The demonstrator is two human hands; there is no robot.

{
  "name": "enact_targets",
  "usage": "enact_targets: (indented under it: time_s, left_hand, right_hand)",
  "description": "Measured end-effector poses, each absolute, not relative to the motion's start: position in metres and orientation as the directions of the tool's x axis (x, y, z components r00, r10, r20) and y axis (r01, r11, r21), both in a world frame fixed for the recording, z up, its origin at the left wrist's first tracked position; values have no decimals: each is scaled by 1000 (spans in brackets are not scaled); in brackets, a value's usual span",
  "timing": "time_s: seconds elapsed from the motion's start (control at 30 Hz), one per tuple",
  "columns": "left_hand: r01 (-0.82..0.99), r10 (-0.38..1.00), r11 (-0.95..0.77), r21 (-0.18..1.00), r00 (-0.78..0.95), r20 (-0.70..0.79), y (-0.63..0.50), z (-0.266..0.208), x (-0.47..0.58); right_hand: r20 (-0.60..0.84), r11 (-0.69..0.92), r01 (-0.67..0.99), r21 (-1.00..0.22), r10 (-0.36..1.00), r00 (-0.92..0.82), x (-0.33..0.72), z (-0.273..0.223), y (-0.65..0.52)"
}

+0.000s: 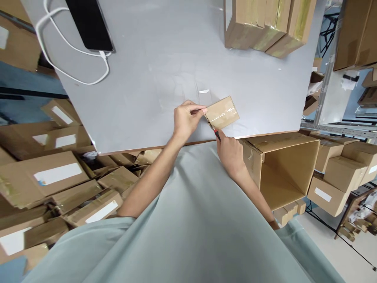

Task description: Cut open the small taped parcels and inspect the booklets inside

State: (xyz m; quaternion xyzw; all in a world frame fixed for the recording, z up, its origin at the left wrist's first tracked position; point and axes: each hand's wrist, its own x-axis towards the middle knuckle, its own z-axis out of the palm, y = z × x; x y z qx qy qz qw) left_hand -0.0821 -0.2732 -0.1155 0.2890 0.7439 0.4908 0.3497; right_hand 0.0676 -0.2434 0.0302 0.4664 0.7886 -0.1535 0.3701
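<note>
A small flat brown cardboard box (223,112), with shiny clear tape across it, lies tilted near the table's front edge. At its left end, my left hand (186,120) is closed, thumb and fingertips pinching the corner. My right hand (231,152) is wrapped round a cutting tool (217,134) with a red and black handle. The tool's thin metal end meets the box's lower left edge, just below my left fingertips; whether it is a knife or scissors I cannot tell. A small white scrap (203,91) lies beyond the box.
Taped cartons (259,27) stand at the table's back right. A black phone (90,23) with a white cable (82,81) lies at back left. Below the grey table (141,78), a large open carton (285,173) is at right, and many labelled boxes (59,173) are piled at left.
</note>
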Motion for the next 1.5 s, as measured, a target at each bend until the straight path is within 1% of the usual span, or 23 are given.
enact_targets:
  time_s: [0.13,0.2,0.27,0.33,0.43,0.5,0.57,0.63,0.7,0.83,0.9,0.97,1.07,1.13,1.2,1.3,1.5]
  left_hand:
    - [84,780,358,930,-575,-248,-274,-115,-81]
    - [82,781,362,928,-571,-254,-275,-115,-83]
    - [84,786,365,927,-562,-258,-276,-114,-87]
    - [92,796,362,928,-548,-256,-276,-113,-93]
    - [148,826,338,929,-520,-218,-273,-105,-101]
    - [248,857,308,919,-491,-154,-267,-97,-100]
    - [372,894,258,892,-442,-74,-258,-87,-91]
    - [470,929,198,860,-370,-12,-249,-80,-74]
    - [520,954,153,840,-300,12,-243,-78,-56]
    - [543,966,134,829,-259,14,-239,-88,-36]
    - [544,966,124,830,-256,24,-241,-95,-36]
    - [540,966,115,834,-256,33,-242,-101,-38]
    - [530,964,104,842,-262,45,-243,-105,-40]
    - [522,963,103,847,-266,47,-243,-106,-40]
    - [508,961,107,855,-274,42,-244,-107,-39]
    - [479,961,105,871,-274,35,-244,-108,-39]
    - [451,978,65,890,-207,34,-245,-107,-44]
  right_hand:
    - [-739,519,847,112,614,-278,69,39,-245]
    - [-739,511,856,73,605,-298,73,47,-242]
    - [-705,467,884,-3,626,-333,84,53,-235]
    - [-613,362,927,-92,713,-340,97,50,-223]
    - [-449,132,955,-265,859,-244,117,24,-196]
    - [-445,-35,914,-403,881,-162,125,-2,-180]
    - [-484,-175,842,-511,868,-113,127,-25,-173]
    - [-502,-249,776,-580,859,-100,127,-41,-174]
    - [-495,-270,744,-611,864,-92,126,-48,-179]
    - [-497,-263,776,-573,865,-73,127,-44,-189]
    - [-483,-207,817,-539,870,-98,128,-37,-192]
    - [-467,-113,866,-487,872,-149,129,-27,-197]
    - [-480,35,937,-347,852,-209,126,-15,-204]
    - [-499,100,966,-237,841,-209,123,-11,-208]
    - [-515,132,979,-154,835,-194,120,-11,-210]
    - [-538,162,984,-75,824,-177,115,-12,-210]
    - [-610,202,972,119,787,-89,95,6,-214]
